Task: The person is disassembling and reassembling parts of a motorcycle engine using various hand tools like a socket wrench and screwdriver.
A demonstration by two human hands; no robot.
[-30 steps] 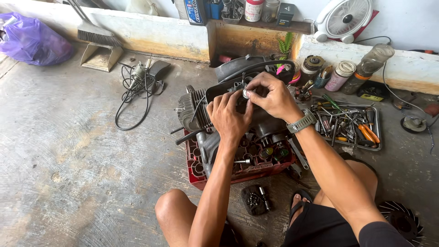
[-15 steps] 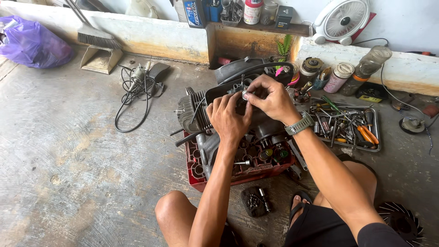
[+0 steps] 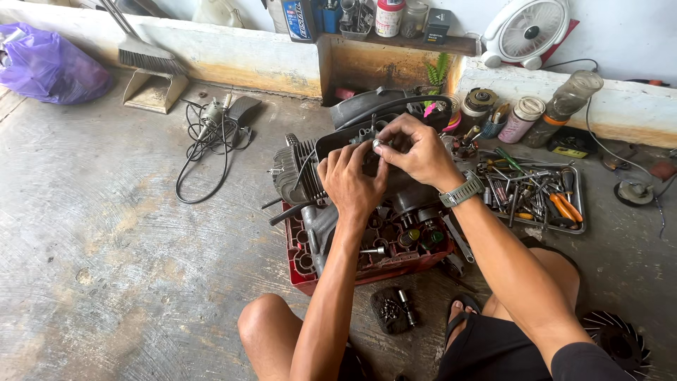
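Gripping: both hands work at the top of a small engine (image 3: 331, 176) that sits in a red crate (image 3: 367, 264) on the concrete floor (image 3: 106, 247).
Left hand (image 3: 350, 185): fingers curled closed against the engine's dark upper part, thumb up toward the right hand.
Right hand (image 3: 416, 149): fingertips pinched shut on a small silvery part (image 3: 376, 144); what kind of part cannot be told. A grey watch (image 3: 462, 191) is on its wrist.
Engine: centre of view, finned cylinder pointing to 9 o'clock, a black cover (image 3: 367, 106) at its 12 o'clock.
Tool tray (image 3: 580, 204): metal, at 3 o'clock of the hands, full of screwdrivers and pliers with orange grips.
Packages at 12 o'clock: on a wooden shelf (image 3: 423, 44), a blue oil bottle (image 3: 300, 17) with a label, a white can with a red band (image 3: 388, 15) and a small black box (image 3: 437, 25).
Packages at 2 o'clock: a pink-labelled round tin (image 3: 522, 118) and a clear plastic bottle (image 3: 571, 95), tilted against the low wall.
Fan (image 3: 529, 32): white, at 1 o'clock on the wall.
Purple bag (image 3: 49, 67): at 10 o'clock, far corner.
Brush and dustpan (image 3: 151, 74): at 11 o'clock, with a tangle of black cable (image 3: 204, 144) just beside them.
Black cloth (image 3: 391, 309): at 6 o'clock of the crate, small bolts lying on it.
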